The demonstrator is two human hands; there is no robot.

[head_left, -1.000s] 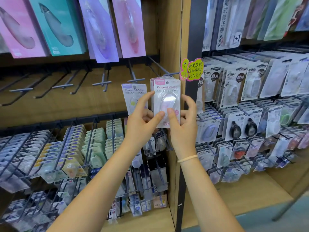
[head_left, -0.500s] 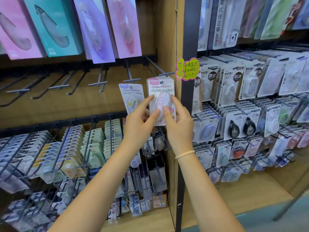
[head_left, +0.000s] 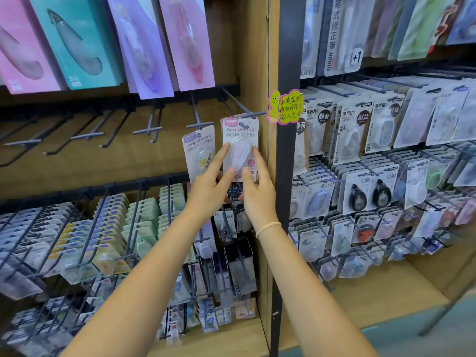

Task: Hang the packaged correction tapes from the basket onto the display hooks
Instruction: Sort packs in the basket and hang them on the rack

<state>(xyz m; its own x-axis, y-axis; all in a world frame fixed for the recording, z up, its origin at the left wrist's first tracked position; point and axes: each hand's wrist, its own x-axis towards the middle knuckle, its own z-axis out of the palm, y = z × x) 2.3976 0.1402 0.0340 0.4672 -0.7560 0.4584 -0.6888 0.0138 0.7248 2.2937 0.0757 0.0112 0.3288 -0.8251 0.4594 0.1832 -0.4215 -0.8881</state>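
A pink correction tape package (head_left: 240, 140) hangs upright in front of the wooden back panel, its top hole level with the tip of a grey display hook (head_left: 242, 108). My left hand (head_left: 208, 188) pinches its left edge and lower front. My right hand (head_left: 257, 194) pinches the right edge, thumb on the lower front. A second package with a yellow-green tape (head_left: 198, 150) hangs just left of it on the neighbouring hook (head_left: 197, 117). The basket is out of view.
Several bare hooks (head_left: 87, 130) stick out to the left on the same row. Large pen-type tape packs (head_left: 77, 42) hang above, and racks full of small packages (head_left: 108, 228) fill the space below. A dark post (head_left: 288, 163) and a crowded display (head_left: 386, 163) stand to the right.
Both hands have carried the pink package a little away from me, towards the hook and back panel. Their grip on it is the same.
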